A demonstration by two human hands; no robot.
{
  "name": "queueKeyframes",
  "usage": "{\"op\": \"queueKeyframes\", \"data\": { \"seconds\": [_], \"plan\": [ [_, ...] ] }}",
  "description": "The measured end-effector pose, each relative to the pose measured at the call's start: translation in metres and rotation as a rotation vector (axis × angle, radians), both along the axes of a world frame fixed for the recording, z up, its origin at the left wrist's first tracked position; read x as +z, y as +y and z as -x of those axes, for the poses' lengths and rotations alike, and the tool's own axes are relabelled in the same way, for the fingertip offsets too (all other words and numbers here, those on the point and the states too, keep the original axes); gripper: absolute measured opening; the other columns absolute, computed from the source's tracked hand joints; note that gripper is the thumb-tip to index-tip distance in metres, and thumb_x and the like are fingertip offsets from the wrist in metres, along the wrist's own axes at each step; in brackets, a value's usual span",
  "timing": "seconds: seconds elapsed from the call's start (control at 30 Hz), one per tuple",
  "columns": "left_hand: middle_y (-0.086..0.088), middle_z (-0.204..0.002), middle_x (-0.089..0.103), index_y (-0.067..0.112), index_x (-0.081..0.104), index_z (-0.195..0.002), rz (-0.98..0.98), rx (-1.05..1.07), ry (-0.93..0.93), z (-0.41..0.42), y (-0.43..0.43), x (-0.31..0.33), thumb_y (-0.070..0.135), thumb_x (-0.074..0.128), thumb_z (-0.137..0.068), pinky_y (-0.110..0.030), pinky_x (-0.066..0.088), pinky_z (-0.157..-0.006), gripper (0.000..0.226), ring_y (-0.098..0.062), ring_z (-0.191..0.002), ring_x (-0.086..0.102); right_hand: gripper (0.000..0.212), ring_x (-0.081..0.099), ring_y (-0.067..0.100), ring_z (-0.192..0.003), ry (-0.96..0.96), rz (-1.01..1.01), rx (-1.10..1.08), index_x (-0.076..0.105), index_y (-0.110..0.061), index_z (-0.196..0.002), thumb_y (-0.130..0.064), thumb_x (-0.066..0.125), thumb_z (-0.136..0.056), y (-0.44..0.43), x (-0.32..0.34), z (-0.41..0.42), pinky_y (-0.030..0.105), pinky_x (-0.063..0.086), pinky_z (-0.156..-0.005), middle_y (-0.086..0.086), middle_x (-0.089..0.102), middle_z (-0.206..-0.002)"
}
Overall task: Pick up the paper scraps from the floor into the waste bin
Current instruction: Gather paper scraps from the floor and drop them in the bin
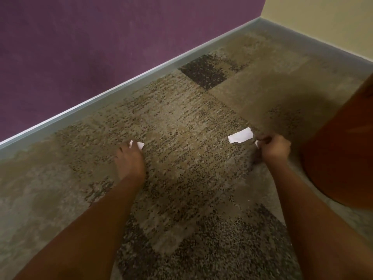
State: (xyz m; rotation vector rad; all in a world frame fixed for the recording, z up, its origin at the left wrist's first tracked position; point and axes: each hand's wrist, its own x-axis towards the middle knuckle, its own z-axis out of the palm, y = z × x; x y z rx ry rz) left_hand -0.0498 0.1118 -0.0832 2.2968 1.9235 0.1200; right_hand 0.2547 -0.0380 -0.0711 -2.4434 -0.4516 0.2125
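Carpet (181, 128) open; left hand (129, 158) grip pinches scrap (138, 144); right hand (274, 147) grip clenched on scrap bit (256, 144).

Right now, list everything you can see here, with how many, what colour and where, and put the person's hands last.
torn white paper scraps: at least three, white; one loose on the rug beside the right hand, one at the left fingertips, a bit in the right fingers
patterned shaggy rug: one, beige and brown blocks, covering the floor
baseboard: one, pale grey, along the wall foot
purple wall: one, far left
cream wall: one, far right
orange-brown rounded object: one, right edge, unidentifiable
hands: left hand on the rug, right hand closed
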Motion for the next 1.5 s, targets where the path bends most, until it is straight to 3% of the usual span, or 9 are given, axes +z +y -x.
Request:
{"op": "queueKeyframes", "data": {
  "seconds": [0.13,0.23,0.33,0.57,0.7,0.8,1.0,1.13,1.5],
  "plan": [
    [-0.027,-0.123,0.057,-0.002,0.054,-0.126,-0.065,-0.019,-0.058,0.004,0.006,0.001,0.016,0.041,-0.100,-0.047,0.043,-0.091,0.034,-0.041,-0.113,0.051,0.015,0.061,0.015,-0.084,0.076,-0.224,0.098,0.074,-0.005,-0.095,-0.006,0.068,-0.081,0.011,0.004,-0.001,0.001,0.039,-0.062,0.015,0.073,-0.100],
    [-0.028,-0.113,0.062,-0.006,0.057,-0.116,-0.081,0.056,-0.107,0.002,0.009,0.005,0.007,0.039,-0.098,-0.047,0.046,-0.084,0.029,-0.041,-0.105,0.056,0.015,0.062,0.019,-0.095,0.135,-0.127,0.249,0.075,-0.008,-0.093,-0.012,0.072,-0.079,0.024,0.002,0.004,0.025,0.047,-0.082,0.014,0.069,-0.111],
    [-0.027,-0.111,0.062,-0.004,0.057,-0.116,-0.074,0.122,-0.153,-0.002,0.007,0.010,0.007,0.034,-0.099,-0.047,0.047,-0.082,0.030,-0.041,-0.104,0.058,0.021,0.055,0.029,-0.116,0.063,0.017,0.320,0.075,-0.005,-0.098,-0.011,0.074,-0.078,0.030,-0.003,0.009,0.025,0.038,-0.093,0.013,0.056,-0.131],
    [-0.026,-0.114,0.064,0.001,0.057,-0.123,-0.107,0.188,-0.283,-0.004,0.004,0.019,0.013,0.035,-0.101,-0.046,0.049,-0.080,0.033,-0.041,-0.103,0.062,0.018,0.064,0.025,-0.099,0.120,0.014,0.265,0.074,-0.006,-0.098,-0.008,0.070,-0.080,0.032,-0.005,0.011,0.008,0.037,-0.061,0.015,0.070,-0.110],
    [-0.024,-0.117,0.065,0.007,0.059,-0.126,-0.087,0.221,-0.425,-0.010,0.001,0.025,0.017,0.037,-0.101,-0.042,0.049,-0.081,0.034,-0.039,-0.106,0.061,0.006,0.061,0.019,-0.086,0.279,-0.284,0.240,0.070,-0.013,-0.085,-0.010,0.072,-0.080,0.029,0.006,0.032,0.018,0.042,-0.071,0.011,0.069,-0.103],
    [-0.026,-0.115,0.065,0.003,0.062,-0.121,-0.019,0.264,-0.575,-0.021,-0.002,0.031,0.017,0.043,-0.099,-0.040,0.049,-0.082,0.033,-0.039,-0.105,0.061,0.012,0.060,0.013,-0.074,0.512,-0.466,0.327,0.065,-0.013,-0.087,-0.004,0.069,-0.082,0.030,0.022,0.059,0.011,0.049,-0.050,0.009,0.063,-0.099],
    [-0.020,-0.116,0.068,0.004,0.069,-0.113,0.362,0.295,-0.895,-0.050,-0.030,0.051,0.015,0.056,-0.092,-0.035,0.053,-0.086,0.028,-0.036,-0.103,0.064,0.028,0.063,0.023,-0.090,0.752,-0.508,0.504,0.060,-0.016,-0.107,-0.004,0.068,-0.082,0.036,0.042,0.119,0.035,0.057,-0.075,0.003,0.065,-0.100],
    [-0.018,-0.117,0.067,0.002,0.068,-0.115,0.478,0.315,-1.043,-0.062,-0.049,0.070,0.011,0.055,-0.092,-0.040,0.052,-0.087,0.028,-0.023,-0.089,0.059,0.020,0.061,0.024,-0.085,0.662,-0.520,0.523,0.064,-0.025,-0.079,-0.008,0.072,-0.081,0.031,0.048,0.141,0.043,0.054,-0.074,0.007,0.065,-0.096],
    [-0.018,-0.117,0.068,0.004,0.065,-0.119,0.682,0.291,-1.189,-0.070,-0.080,0.110,0.013,0.057,-0.091,-0.043,0.053,-0.091,0.030,-0.025,-0.091,0.063,0.024,0.063,0.023,-0.085,0.534,-0.533,0.365,0.061,-0.024,-0.071,-0.004,0.069,-0.081,-0.001,0.079,0.147,0.035,0.054,-0.071,0.011,0.067,-0.096]
  ]
}}
